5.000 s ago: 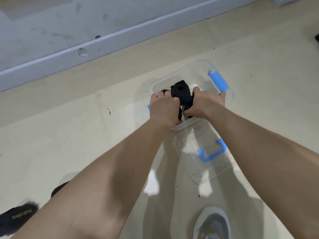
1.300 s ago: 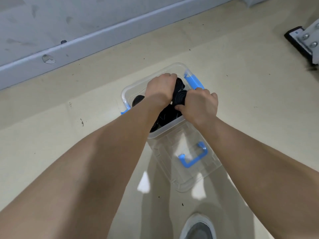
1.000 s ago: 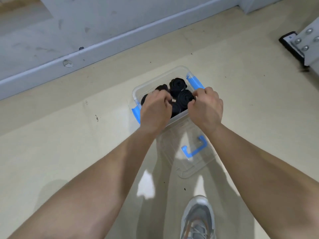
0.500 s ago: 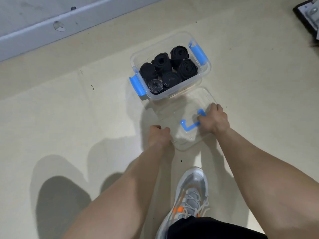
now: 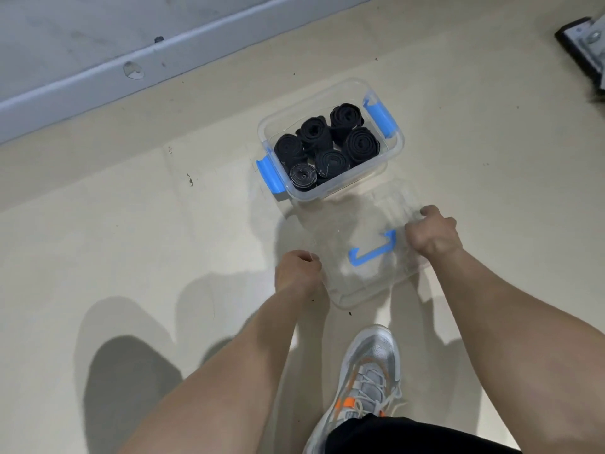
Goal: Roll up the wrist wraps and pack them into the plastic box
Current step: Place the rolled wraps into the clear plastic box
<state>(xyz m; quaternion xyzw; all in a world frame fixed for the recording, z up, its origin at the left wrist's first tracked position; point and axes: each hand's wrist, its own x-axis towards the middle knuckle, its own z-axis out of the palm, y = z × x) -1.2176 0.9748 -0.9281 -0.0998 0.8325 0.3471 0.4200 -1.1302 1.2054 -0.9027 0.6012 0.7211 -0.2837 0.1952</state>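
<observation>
A clear plastic box (image 5: pixel 394 149) with blue side latches stands open on the floor, holding several rolled black wrist wraps (image 5: pixel 327 145) packed upright. Just in front of it lies the clear lid (image 5: pixel 366 224) with a blue handle. My left hand (image 5: pixel 296 268) grips the lid's left edge with curled fingers. My right hand (image 5: pixel 432 235) grips the lid's right edge, next to the blue handle.
A grey baseboard (image 5: pixel 98 80) runs along the wall at the back. A metal bracket with a black foot (image 5: pixel 582 44) sits at the top right. My grey and orange shoe (image 5: pixel 366 381) stands on the beige floor below the lid.
Both hands left the rolls in the box, drew back toward me and took hold of the lid's two sides. The packed rolls are now in plain view.
</observation>
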